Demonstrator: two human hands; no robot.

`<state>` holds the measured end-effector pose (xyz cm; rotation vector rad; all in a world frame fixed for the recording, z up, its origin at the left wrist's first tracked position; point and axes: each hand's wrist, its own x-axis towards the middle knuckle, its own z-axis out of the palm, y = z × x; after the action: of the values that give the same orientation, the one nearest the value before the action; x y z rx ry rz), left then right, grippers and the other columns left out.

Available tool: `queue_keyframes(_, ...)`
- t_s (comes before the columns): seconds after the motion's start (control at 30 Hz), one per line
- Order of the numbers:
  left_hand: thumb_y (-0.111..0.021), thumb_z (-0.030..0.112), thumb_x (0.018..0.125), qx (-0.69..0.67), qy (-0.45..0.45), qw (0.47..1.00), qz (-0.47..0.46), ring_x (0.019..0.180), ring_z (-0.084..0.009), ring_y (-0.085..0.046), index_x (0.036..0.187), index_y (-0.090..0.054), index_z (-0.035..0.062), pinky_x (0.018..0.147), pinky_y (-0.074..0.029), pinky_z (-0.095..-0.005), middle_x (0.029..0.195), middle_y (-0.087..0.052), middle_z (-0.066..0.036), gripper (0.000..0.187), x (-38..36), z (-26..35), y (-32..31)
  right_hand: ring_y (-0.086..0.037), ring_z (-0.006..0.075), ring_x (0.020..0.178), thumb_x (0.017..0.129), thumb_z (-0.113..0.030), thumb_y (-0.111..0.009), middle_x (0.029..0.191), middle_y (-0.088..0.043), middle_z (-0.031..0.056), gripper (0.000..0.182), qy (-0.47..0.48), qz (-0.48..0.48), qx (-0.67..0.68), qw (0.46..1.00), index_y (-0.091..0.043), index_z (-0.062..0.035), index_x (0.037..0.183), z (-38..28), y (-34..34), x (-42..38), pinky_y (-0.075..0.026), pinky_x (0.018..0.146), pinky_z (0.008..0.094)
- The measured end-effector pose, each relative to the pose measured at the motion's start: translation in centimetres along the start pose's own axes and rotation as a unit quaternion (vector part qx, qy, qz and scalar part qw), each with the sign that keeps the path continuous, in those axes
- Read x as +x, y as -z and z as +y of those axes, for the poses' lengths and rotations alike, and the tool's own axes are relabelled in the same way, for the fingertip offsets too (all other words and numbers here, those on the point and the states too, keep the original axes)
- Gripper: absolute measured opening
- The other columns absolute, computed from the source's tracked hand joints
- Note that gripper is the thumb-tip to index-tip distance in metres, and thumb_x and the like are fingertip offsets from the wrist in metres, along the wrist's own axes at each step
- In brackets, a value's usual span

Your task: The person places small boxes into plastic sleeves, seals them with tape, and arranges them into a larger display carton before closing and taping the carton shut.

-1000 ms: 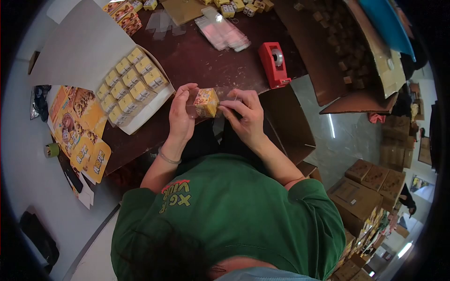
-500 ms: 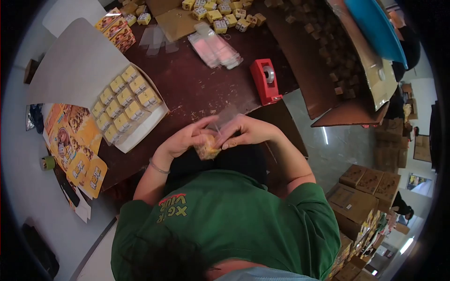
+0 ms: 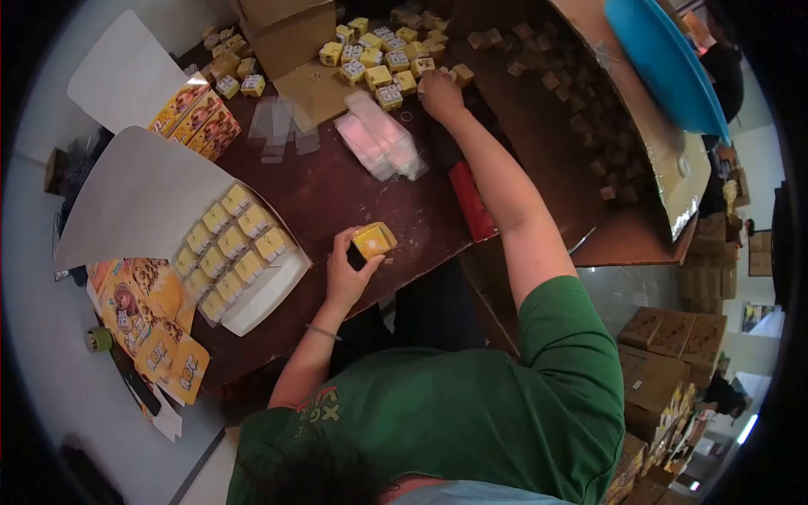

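My left hand [image 3: 347,273] grips a small open yellow box [image 3: 373,241] between thumb and fingers, over the table's near edge. At the far side, my right hand [image 3: 443,97] reaches into the near right edge of a pile of small yellow-and-white blocks [image 3: 379,77]. Its fingers are curled down among them, and what they hold is hidden. Left of my left hand, a white carton [image 3: 265,295] with its lid raised holds rows of similar yellow blocks [image 3: 231,244]. Clear plastic sleeves [image 3: 380,139] with a pinkish tint lie on the table between my hands.
A red tape dispenser [image 3: 471,202] stands beneath my right forearm, partly covered. A large cardboard box [image 3: 581,210] with many small brown blocks is at the right, beside a blue tub [image 3: 665,67]. Printed orange card [image 3: 139,307] lies at the left.
My right hand has left the small box near my lap and stretched out to the pile. My left hand has carried the box forward over the table edge. The view has shifted slightly.
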<state>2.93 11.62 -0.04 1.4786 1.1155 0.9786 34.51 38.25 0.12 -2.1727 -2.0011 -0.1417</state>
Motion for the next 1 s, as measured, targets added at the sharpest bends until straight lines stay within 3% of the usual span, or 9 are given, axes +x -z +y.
queue_keyframes(0.13,-0.078,0.009,0.079,-0.002,-0.017,1.000,0.006,0.113,-0.0252,-0.063,0.123,-0.048,0.0036,0.097,-0.047,-0.0355,0.118,-0.064,-0.014,0.054,-0.1,-0.4,-0.2,-0.064,0.0285,0.104,0.076,-0.015,-0.074,0.111,-0.068,0.0160,0.044,-0.027,-0.178,0.123,0.976,-0.061,-0.0005,0.115,-0.3,6.5,-2.6,-0.051,0.089,0.0399)
queue_keyframes(0.23,-0.078,0.009,0.078,-0.003,-0.023,1.000,0.006,0.113,-0.0265,-0.063,0.123,-0.048,0.0040,0.096,-0.048,-0.0357,0.117,-0.064,-0.015,0.054,0.1,-0.3,-0.1,-0.064,0.0198,0.098,0.078,-0.015,-0.076,0.110,-0.068,0.0087,0.047,-0.051,-0.248,0.502,0.827,-0.060,-0.0008,0.120,-0.2,10.2,-7.9,-0.048,0.089,0.0331)
queue_keyframes(0.33,-0.078,0.009,0.078,0.000,-0.030,1.000,-0.003,0.115,-0.0273,-0.061,0.123,-0.047,0.0039,0.100,-0.046,-0.0370,0.118,-0.063,-0.015,0.055,0.0,-0.7,0.0,-0.061,0.0110,0.102,0.084,-0.014,-0.075,0.110,-0.066,0.0037,0.043,-0.045,-0.260,0.649,0.714,-0.058,-0.0032,0.122,-2.5,12.0,-14.5,-0.046,0.094,0.0267)
queue_keyframes(0.5,-0.079,0.006,0.078,-0.027,-0.015,0.999,-0.043,0.116,-0.0220,-0.059,0.123,-0.047,0.0029,0.102,-0.044,-0.0348,0.119,-0.061,-0.014,0.055,-1.6,-0.3,1.3,-0.063,0.0150,0.103,0.079,-0.009,-0.080,0.111,-0.068,0.0076,0.048,-0.066,-0.145,0.651,0.742,-0.056,-0.0015,0.119,-7.2,7.5,-25.6,-0.051,0.085,0.0294)
queue_keyframes(0.63,-0.079,0.006,0.078,-0.021,-0.009,0.998,-0.054,0.114,-0.0209,-0.059,0.123,-0.047,0.0028,0.101,-0.044,-0.0341,0.117,-0.061,-0.012,0.055,-3.5,-0.7,2.1,-0.057,0.0309,0.113,0.072,-0.010,-0.082,0.115,-0.062,0.0146,0.056,0.010,0.001,0.381,0.924,-0.055,-0.0028,0.121,-9.4,5.8,-30.1,-0.045,0.097,0.0398)
queue_keyframes(0.77,-0.079,0.007,0.078,-0.034,-0.016,0.998,-0.050,0.112,-0.0196,-0.059,0.122,-0.048,0.0028,0.100,-0.045,-0.0330,0.116,-0.061,-0.011,0.055,-3.9,-0.7,2.2,-0.053,0.0359,0.115,0.073,-0.012,-0.082,0.116,-0.060,0.0163,0.058,0.059,0.131,0.341,0.929,-0.056,-0.0036,0.124,-10.9,7.0,-30.7,-0.044,0.098,0.0419)
queue_keyframes(0.87,-0.079,0.007,0.078,-0.037,-0.014,0.998,-0.054,0.112,-0.0192,-0.059,0.122,-0.047,0.0028,0.099,-0.045,-0.0327,0.116,-0.060,-0.010,0.054,-4.1,-0.6,2.3,-0.057,0.0339,0.110,0.074,-0.015,-0.081,0.113,-0.061,0.0167,0.063,0.108,0.017,0.352,0.930,-0.053,-0.0018,0.129,-9.7,6.3,-29.8,-0.047,0.095,0.0397)
queue_keyframes(0.97,-0.079,0.007,0.078,-0.045,-0.011,0.997,-0.062,0.113,-0.0190,-0.059,0.122,-0.047,0.0029,0.100,-0.044,-0.0328,0.117,-0.060,-0.011,0.054,-4.0,-0.6,2.5,-0.065,0.0279,0.099,0.076,-0.022,-0.083,0.107,-0.066,0.0192,0.070,-0.098,-0.257,0.607,0.745,-0.049,-0.0018,0.134,-7.4,7.0,-27.9,-0.051,0.089,0.0347)
queue_keyframes(1.0,-0.079,0.007,0.078,-0.050,-0.010,0.997,-0.064,0.113,-0.0190,-0.059,0.122,-0.047,0.0029,0.100,-0.044,-0.0328,0.118,-0.060,-0.011,0.054,-3.9,-0.7,2.4,-0.065,0.0276,0.104,0.076,-0.022,-0.084,0.108,-0.067,0.0193,0.075,-0.078,-0.245,0.575,0.777,-0.046,-0.0051,0.138,-7.5,8.1,-28.1,-0.051,0.090,0.0354)
